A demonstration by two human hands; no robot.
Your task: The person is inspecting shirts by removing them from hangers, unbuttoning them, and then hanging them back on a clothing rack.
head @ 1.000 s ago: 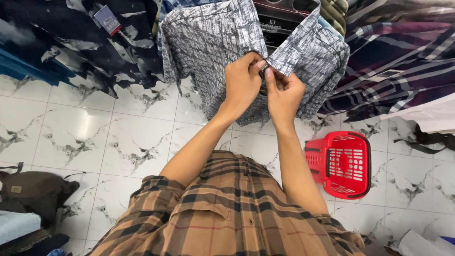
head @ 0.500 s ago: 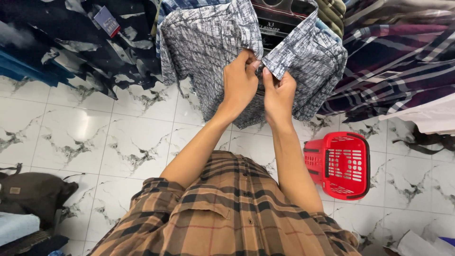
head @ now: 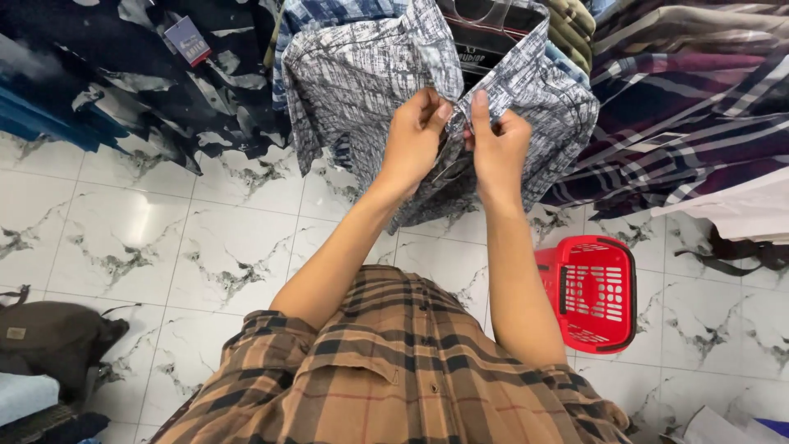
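Note:
A grey and white patterned shirt (head: 353, 82) hangs on a hanger in front of me, its front open near the collar. My left hand (head: 413, 140) pinches the left edge of the shirt's front placket. My right hand (head: 496, 146) pinches the right edge, right next to the left hand. Both sets of fingers meet at the middle of the shirt's chest. My brown plaid shirt (head: 394, 370) fills the bottom of the view.
A red plastic basket (head: 593, 294) stands on the white marbled tile floor (head: 164, 230) at my right. Dark patterned shirts (head: 123, 66) hang at left, plaid shirts (head: 690, 99) at right. A dark bag (head: 49, 337) lies at lower left.
Both hands have shifted slightly up the shirt's front, staying together at the placket. The view has tilted a little.

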